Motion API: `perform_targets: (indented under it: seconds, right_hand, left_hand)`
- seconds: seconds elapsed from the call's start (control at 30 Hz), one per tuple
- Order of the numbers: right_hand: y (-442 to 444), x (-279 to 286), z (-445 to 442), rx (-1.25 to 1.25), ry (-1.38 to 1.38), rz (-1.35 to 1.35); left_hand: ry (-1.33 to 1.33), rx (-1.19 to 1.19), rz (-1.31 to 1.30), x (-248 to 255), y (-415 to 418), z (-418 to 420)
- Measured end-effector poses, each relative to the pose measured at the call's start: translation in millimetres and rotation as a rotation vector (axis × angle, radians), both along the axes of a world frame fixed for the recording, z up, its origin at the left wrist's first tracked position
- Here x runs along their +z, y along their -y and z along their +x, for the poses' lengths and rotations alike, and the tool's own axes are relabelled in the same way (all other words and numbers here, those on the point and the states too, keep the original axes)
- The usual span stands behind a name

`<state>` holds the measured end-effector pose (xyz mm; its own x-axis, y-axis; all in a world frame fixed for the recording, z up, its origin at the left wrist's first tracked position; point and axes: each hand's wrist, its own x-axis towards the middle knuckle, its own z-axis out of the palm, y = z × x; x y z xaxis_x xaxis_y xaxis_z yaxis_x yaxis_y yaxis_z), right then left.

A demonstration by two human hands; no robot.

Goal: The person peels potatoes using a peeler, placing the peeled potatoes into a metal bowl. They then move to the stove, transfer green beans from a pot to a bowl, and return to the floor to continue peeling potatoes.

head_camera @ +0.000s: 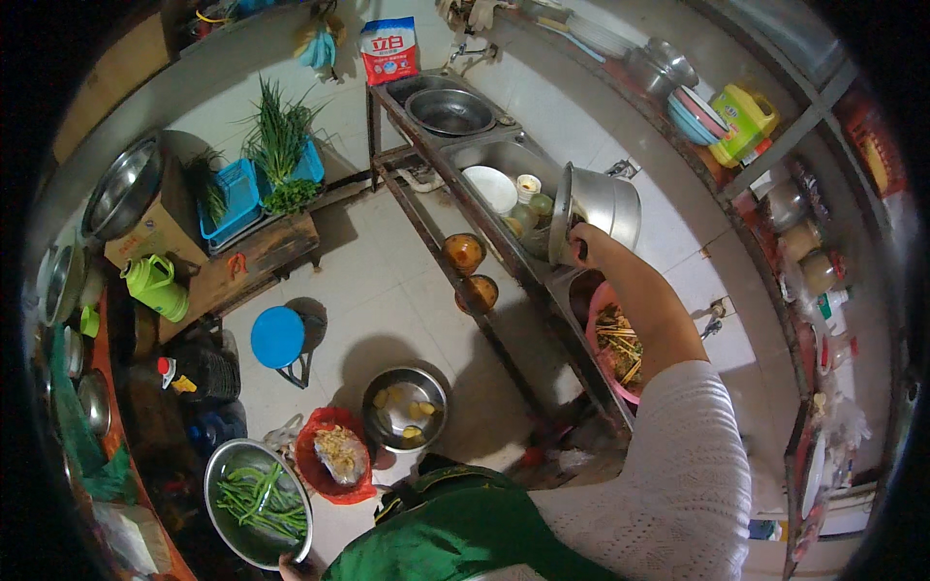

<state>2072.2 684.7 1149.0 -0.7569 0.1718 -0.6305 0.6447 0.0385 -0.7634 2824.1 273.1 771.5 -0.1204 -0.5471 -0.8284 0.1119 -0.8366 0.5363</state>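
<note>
My right hand [590, 245] grips the rim of a large aluminium pot [610, 207], which is tipped on its side over the sink. Below the pot, the middle basin [501, 149] holds a white plate [490, 189], a small white cup [529, 185] and some greenish bowls or glasses [538, 205]. At the lower left edge, my left hand [292, 568] is partly cut off, its fingers on the rim of a steel bowl [209, 494]. Long green beans [261, 501] lie in that bowl.
Near my feet stand a steel basin [405, 378] with yellowish pieces and a red bag [312, 479]. A blue stool [277, 337] is farther out. A pink tub [601, 294] with chopsticks sits in the near basin. Shelves line the right wall; a wooden bench [283, 243] stands left.
</note>
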Motion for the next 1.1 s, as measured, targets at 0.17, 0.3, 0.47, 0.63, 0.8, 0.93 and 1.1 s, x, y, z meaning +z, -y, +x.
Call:
perform_targets:
  seconds: [0.17,0.3,0.47,0.63,0.8,0.93,1.1]
  right_hand:
    - [14.8,-16.2,-1.5,0.111,-0.079,0.023]
    - [2.3,-34.9,-17.8,0.074,-0.106,0.115]
    - [-3.9,-1.3,30.5,-0.061,-0.076,-0.159]
    - [-67.0,15.5,133.8,0.285,-0.486,-0.593]
    - [-97.9,38.0,298.8,-0.024,-0.103,-1.511]
    - [-108.9,37.7,505.2,-0.128,-0.300,-1.548]
    - [-65.9,96.4,741.2,-0.315,-0.263,-1.505]
  left_hand:
    - [0.028,-0.034,0.005,12.1,0.6,9.5]
    - [0.028,-0.098,0.021,19.7,8.1,13.4]
    - [0.054,-0.244,0.041,40.2,25.0,19.5]
    - [0.081,-0.575,0.072,66.6,66.5,4.8]
    - [0.034,-0.810,-0.045,79.7,121.4,-63.5]
    - [-0.017,-1.028,-0.087,101.4,115.0,-126.1]
    - [-0.118,-1.323,-0.109,139.1,69.2,-193.0]
